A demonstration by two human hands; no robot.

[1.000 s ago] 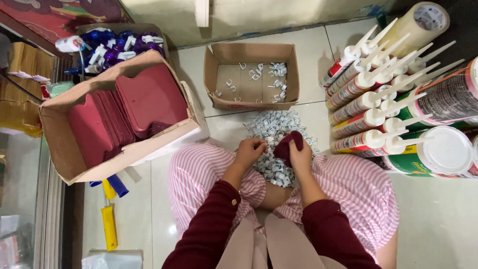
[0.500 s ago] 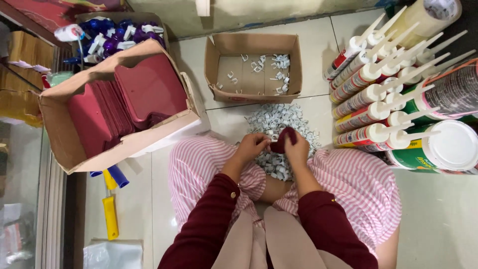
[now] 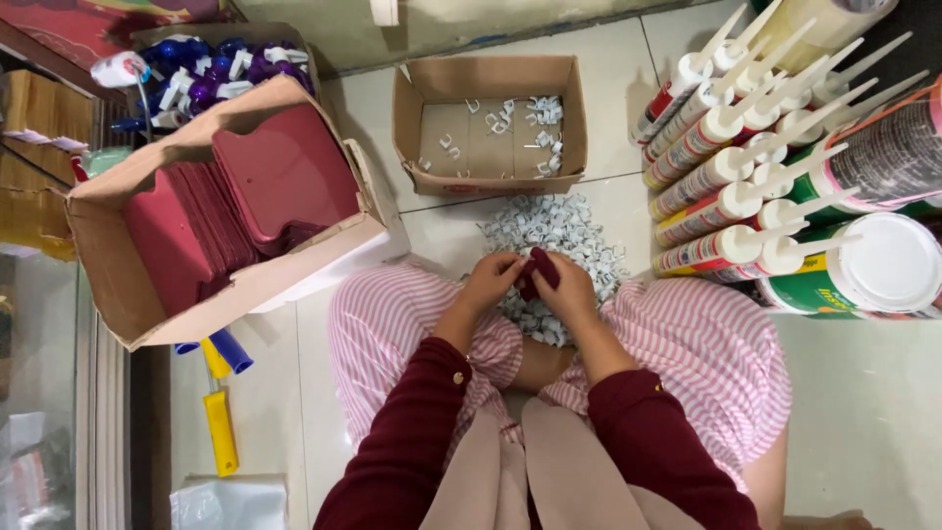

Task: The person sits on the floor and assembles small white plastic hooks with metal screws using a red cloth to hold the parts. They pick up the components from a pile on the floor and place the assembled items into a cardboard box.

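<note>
Mid-assembly: left hand (image 3: 494, 280) and right hand (image 3: 566, 287) both closed on one dark red plastic piece (image 3: 538, 269), held above the white clip pile (image 3: 554, 236) on the floor. Next, probably: steady grip, a clip pressed squarely on.

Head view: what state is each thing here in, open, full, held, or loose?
Small cardboard box: open, few white clips inside.
Large cardboard box: open, stacked dark red pieces.
White clips: loose pile on floor.
Dark red piece: held by left hand and right hand.
Sealant tubes: lying, nozzles on.
</note>
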